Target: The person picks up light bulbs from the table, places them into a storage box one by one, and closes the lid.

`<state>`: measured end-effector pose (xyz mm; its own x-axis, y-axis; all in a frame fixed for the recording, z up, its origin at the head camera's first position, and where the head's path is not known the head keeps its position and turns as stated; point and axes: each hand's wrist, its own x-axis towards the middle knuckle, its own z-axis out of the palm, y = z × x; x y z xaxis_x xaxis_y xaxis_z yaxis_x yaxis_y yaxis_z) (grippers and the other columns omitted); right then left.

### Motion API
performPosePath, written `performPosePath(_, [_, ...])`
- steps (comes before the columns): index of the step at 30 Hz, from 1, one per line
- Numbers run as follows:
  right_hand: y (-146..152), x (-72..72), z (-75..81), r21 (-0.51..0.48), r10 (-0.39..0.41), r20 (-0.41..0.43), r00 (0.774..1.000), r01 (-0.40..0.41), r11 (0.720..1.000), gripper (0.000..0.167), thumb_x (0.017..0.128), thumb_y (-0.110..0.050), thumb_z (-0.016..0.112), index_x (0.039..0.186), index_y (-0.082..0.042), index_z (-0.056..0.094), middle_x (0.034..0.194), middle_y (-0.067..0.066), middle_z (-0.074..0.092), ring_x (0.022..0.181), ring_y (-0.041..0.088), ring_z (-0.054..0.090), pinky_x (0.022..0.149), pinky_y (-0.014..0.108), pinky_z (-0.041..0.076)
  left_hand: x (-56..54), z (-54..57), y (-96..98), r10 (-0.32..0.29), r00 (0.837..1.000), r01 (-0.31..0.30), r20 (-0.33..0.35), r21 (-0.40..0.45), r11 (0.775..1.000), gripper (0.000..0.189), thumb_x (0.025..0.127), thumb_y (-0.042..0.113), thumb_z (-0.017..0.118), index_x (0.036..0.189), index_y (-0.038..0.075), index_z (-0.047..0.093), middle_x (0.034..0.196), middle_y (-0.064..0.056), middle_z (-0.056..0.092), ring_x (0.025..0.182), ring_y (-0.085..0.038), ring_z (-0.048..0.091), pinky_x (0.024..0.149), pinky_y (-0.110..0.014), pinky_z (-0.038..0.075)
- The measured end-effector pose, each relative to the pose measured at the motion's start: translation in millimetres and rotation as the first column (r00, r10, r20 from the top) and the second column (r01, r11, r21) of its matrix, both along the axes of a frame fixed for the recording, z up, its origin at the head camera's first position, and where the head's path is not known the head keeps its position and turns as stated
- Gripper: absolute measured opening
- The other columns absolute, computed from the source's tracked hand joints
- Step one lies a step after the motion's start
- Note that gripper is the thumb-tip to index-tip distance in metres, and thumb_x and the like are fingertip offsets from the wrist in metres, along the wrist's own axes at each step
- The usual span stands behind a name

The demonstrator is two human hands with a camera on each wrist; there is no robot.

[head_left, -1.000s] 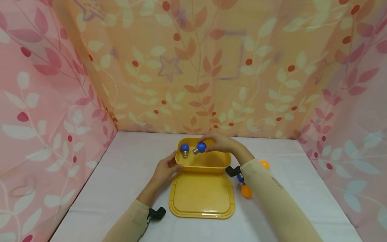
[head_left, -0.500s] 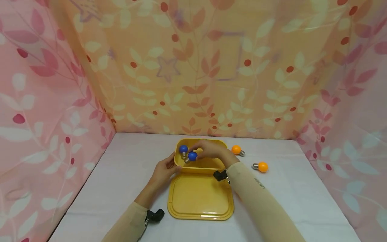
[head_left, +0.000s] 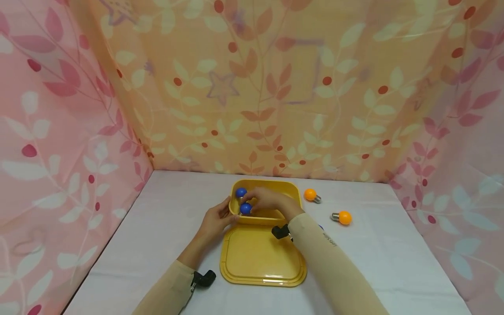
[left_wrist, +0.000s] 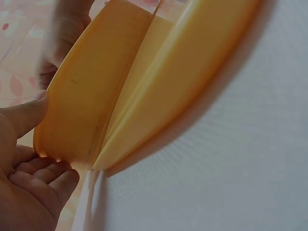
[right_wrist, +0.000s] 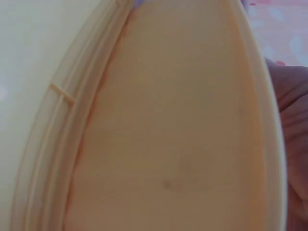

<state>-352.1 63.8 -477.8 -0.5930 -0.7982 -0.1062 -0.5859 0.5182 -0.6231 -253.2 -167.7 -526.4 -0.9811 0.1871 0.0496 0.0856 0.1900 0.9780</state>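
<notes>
My left hand (head_left: 212,222) grips the left end of a yellow plastic box (head_left: 271,221). In the left wrist view its thumb lies at the rim and its fingers curl at the corner of the box wall (left_wrist: 82,106). Inside the box, at the left, my right hand (head_left: 269,200) pinches a blue light bulb (head_left: 246,208), whose base is mostly hidden. Just behind it lies another blue bulb (head_left: 241,191), partly covered by the fingers. The right wrist view is filled by the box wall (right_wrist: 168,120), with part of the right hand (right_wrist: 296,115) beyond the rim.
A yellow lid (head_left: 263,258) lies flat on the white-covered table (head_left: 130,245) in front of the box. To the right rest two orange bulbs, one farther back (head_left: 310,194) and one nearer (head_left: 344,218). A bit of blue (head_left: 321,227) shows past the right sleeve.
My right hand has carried the blue bulb left and down inside the box, towards its front left corner. The right forearm has shifted left, uncovering the orange bulbs. My left hand stays put.
</notes>
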Motion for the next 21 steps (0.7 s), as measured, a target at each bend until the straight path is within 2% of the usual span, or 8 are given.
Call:
performPosePath(5, [-4, 1.1, 0.4, 0.01, 0.018, -0.063, 0.998, -0.018, 1.0, 0.036, 0.091, -0.01, 0.078, 0.126, -0.018, 0.074, 0.119, -0.003, 0.07, 0.104, 0.025, 0.062, 0.098, 0.036, 0.055, -1.1, 0.3, 0.9, -0.015, 1.0, 0.015, -0.01, 0.023, 1.0, 0.083, 0.091, 0.02, 0.079, 0.16, 0.009, 0.033, 0.159, -0.016, 0.041, 0.143, -0.025, 0.047, 0.108, -0.027, 0.047])
performPosePath(11, [-6, 3.9, 1.9, 0.001, 0.01, -0.08, 0.997, -0.01, 1.0, 0.04, 0.091, -0.008, 0.078, 0.129, -0.017, 0.073, 0.126, 0.001, 0.068, 0.114, 0.029, 0.061, 0.105, 0.039, 0.052, -0.8, 2.0, 1.2, -0.006, 1.0, 0.007, -0.01, 0.025, 1.0, 0.084, 0.091, 0.018, 0.08, 0.16, 0.008, 0.033, 0.158, -0.016, 0.043, 0.142, -0.024, 0.047, 0.108, -0.027, 0.047])
performPosePath(17, [-1, 7.4, 8.5, -0.06, 0.004, -0.079, 0.997, -0.009, 0.998, 0.039, 0.09, -0.003, 0.075, 0.128, -0.013, 0.072, 0.13, 0.006, 0.068, 0.122, 0.035, 0.059, 0.112, 0.051, 0.047, 0.3, 1.7, 0.9, 0.005, 1.0, -0.004, -0.017, 0.009, 1.0, 0.081, 0.091, 0.013, 0.079, 0.159, 0.007, 0.034, 0.158, -0.018, 0.043, 0.142, -0.026, 0.048, 0.107, -0.027, 0.048])
performPosePath(21, [7, 11.2, 17.2, -0.099, -0.001, -0.094, 0.996, -0.008, 0.995, 0.038, 0.093, -0.006, 0.073, 0.13, -0.012, 0.071, 0.132, 0.006, 0.069, 0.129, 0.027, 0.058, 0.116, 0.05, 0.045, 0.7, 0.0, 0.5, 0.006, 1.0, -0.006, -0.018, 0.017, 1.0, 0.08, 0.092, 0.011, 0.078, 0.159, 0.006, 0.034, 0.158, -0.019, 0.042, 0.142, -0.027, 0.047, 0.108, -0.028, 0.047])
